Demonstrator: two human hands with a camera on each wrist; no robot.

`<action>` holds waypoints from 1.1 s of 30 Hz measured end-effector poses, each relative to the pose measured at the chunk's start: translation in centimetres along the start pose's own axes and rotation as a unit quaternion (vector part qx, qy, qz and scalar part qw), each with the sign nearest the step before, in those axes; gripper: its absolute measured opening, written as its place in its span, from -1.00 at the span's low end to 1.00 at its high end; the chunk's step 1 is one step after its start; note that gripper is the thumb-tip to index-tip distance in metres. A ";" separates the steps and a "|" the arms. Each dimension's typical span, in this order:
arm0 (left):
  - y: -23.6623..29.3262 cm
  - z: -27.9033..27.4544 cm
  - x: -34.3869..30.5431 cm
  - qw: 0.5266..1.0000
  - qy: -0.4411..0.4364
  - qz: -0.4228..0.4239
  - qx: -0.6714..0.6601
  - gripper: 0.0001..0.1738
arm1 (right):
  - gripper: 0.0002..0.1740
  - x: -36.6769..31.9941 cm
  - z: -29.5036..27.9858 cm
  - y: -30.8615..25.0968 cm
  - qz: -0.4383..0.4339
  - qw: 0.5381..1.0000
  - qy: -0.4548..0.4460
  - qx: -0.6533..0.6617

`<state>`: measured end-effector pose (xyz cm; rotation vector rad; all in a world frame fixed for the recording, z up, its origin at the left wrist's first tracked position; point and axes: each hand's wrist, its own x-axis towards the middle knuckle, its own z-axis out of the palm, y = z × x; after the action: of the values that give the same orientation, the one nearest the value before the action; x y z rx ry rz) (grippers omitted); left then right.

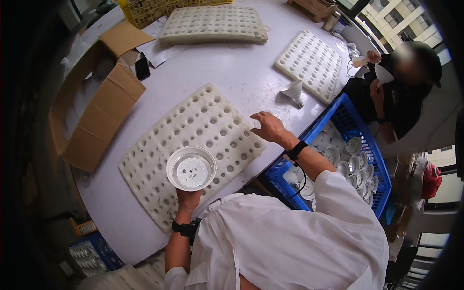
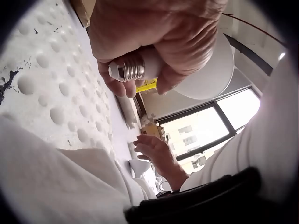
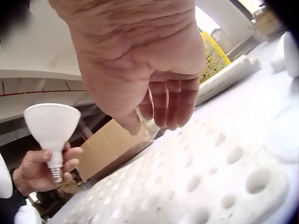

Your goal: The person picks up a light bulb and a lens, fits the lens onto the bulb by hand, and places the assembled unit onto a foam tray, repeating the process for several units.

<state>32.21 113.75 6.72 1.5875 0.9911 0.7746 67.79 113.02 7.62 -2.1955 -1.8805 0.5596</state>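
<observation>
My left hand (image 1: 188, 200) grips a white cone-shaped LED bulb (image 1: 194, 173) by its narrow neck. The wide end faces up in the head view, showing the round LED board inside it. In the left wrist view the fingers curl round the neck, and the metal screw base (image 2: 132, 69) sticks out below. Beneath the bulb lies a white foam board (image 1: 159, 140) full of round holes. Over that board's right edge, my right hand (image 1: 271, 127) is held with loosely bent fingers and nothing between them; the right wrist view shows the same relaxed fingers (image 3: 174, 105).
Another bulb (image 1: 293, 92) lies on the table near a second holed board (image 1: 309, 63). A blue crate (image 1: 382, 174) of bulbs stands at right. Left are an open cardboard box (image 1: 104, 108) and a phone (image 1: 142, 68). Across the table a person (image 1: 401, 92) holds a bulb.
</observation>
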 end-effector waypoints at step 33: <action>-2.6 -1.6 0.0 0.997 0.032 0.034 0.058 -0.39 | 0.10 -1.4 -3.1 -6.1 -0.065 0.918 -0.045 0.389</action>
<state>30.24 114.72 4.57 1.7138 1.0487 0.8320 63.36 113.04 13.04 -1.5261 -1.4487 1.1540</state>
